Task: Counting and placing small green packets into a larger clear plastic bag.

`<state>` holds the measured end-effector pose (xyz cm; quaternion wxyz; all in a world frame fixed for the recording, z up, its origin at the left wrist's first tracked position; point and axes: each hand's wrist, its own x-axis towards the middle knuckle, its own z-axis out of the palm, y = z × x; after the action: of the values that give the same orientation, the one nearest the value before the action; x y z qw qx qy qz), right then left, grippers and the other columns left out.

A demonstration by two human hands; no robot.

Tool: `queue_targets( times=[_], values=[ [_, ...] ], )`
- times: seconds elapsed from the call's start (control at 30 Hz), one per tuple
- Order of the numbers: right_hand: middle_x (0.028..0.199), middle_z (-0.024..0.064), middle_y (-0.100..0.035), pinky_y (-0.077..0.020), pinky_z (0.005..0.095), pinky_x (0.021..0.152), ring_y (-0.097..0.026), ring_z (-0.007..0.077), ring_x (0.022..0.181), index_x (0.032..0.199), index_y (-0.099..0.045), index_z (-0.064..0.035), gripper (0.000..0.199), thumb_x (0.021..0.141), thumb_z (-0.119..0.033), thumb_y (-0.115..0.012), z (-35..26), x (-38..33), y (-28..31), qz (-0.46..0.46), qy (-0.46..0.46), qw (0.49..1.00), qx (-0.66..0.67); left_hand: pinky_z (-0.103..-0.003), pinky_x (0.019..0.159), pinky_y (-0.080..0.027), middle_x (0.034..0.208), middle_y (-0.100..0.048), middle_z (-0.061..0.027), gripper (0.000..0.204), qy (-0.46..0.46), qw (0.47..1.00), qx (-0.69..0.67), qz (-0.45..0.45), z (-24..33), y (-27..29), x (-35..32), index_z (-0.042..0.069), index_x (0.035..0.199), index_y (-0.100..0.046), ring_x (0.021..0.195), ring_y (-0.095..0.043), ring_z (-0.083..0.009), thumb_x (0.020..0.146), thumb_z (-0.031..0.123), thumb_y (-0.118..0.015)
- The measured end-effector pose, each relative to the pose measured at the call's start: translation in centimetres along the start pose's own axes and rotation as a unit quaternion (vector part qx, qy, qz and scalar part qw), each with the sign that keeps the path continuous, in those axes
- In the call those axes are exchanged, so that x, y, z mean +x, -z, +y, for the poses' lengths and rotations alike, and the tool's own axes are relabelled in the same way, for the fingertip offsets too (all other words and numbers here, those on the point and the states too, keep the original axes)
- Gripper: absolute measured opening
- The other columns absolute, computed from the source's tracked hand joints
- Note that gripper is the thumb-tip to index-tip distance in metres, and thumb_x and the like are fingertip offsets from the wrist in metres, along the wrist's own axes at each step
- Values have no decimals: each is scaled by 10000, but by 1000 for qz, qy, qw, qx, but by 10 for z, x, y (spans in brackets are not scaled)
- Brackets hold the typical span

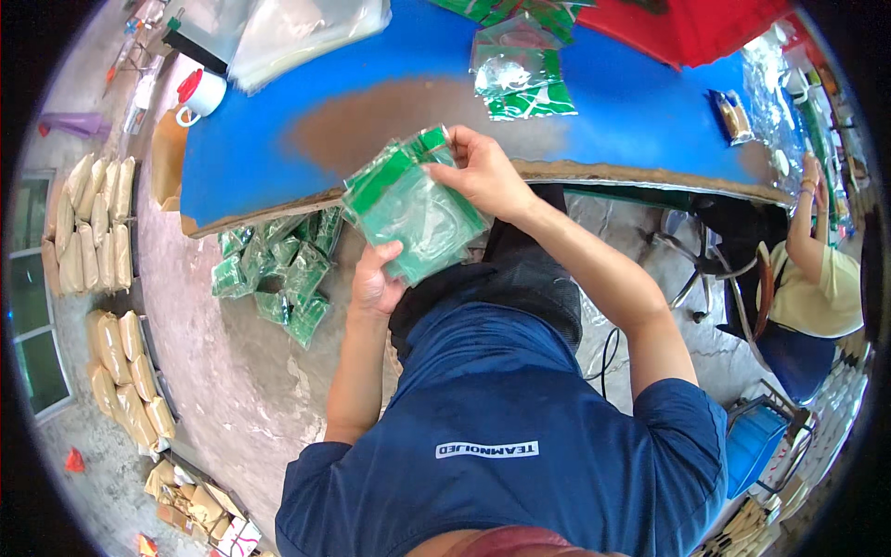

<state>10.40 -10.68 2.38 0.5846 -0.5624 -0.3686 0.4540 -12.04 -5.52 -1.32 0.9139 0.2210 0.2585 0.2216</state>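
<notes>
Above my lap, by the table's front edge, I hold a stack of clear plastic bags with green bands (408,218). My left hand (379,278) grips the stack's lower left corner, its thumb lying on top. At the upper right corner, the fingers of my right hand (483,176) pinch the edge of the bags. The bags are slightly fanned at their far edge. Below the table on the left, a heap of green and clear plastic packets (278,269) lies on the floor. More green and clear bags (524,74) lie on the table beyond my right hand.
The blue table (241,167) has a worn brown patch. On it are clear plastic sheets (306,37), a white mug with a red lid (200,97), red material (687,28) and a small packet (731,116). Another person (817,288) sits at the right. Filled brown sacks (93,223) stand left.
</notes>
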Motion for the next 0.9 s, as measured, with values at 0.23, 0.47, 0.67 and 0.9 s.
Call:
queue_targets(
  times=[0.23, 0.47, 0.67, 0.9],
  values=[
    [947, 125, -654, -512, 314, 702, -644, 205, 793, 1029, -658, -8, 141, 892, -39, -652, 2, 3, -13, 112, 209, 945, -227, -399, 1017, -482, 1274, -593, -100, 555, -50, 996, 67, 23, -4, -11, 1, 19, 1351, -481, 1167, -589, -237, 837, 8, -691],
    [1078, 224, -633, -517, 437, 826, -635, 355, 946, 1174, -608, -13, 395, 925, -318, -642, -9, 42, 27, 258, 193, 836, -444, -429, 1059, -447, 1293, -579, -94, 571, -79, 994, 65, 36, -5, -6, 4, 34, 1371, -472, 1197, -561, -256, 846, 5, -695],
    [1427, 221, -441, -280, 645, 1090, -356, 513, 1336, 1290, -507, -35, 677, 865, -546, -636, 19, 29, 21, 119, 210, 734, -634, -475, 1105, -401, 1347, -551, -126, 637, -80, 996, -20, 32, 13, 44, -2, 22, 1410, -432, 1252, -531, -307, 831, 10, -697],
    [1435, 177, -462, -259, 538, 1170, -349, 374, 1407, 1217, -539, -26, 565, 711, -128, -769, 25, 5, 7, -217, 309, 795, -475, -464, 1103, -411, 1378, -526, -131, 617, -60, 998, 8, -1, 17, 38, 13, 11, 1424, -402, 1270, -520, -297, 864, -4, -661]
  ],
)
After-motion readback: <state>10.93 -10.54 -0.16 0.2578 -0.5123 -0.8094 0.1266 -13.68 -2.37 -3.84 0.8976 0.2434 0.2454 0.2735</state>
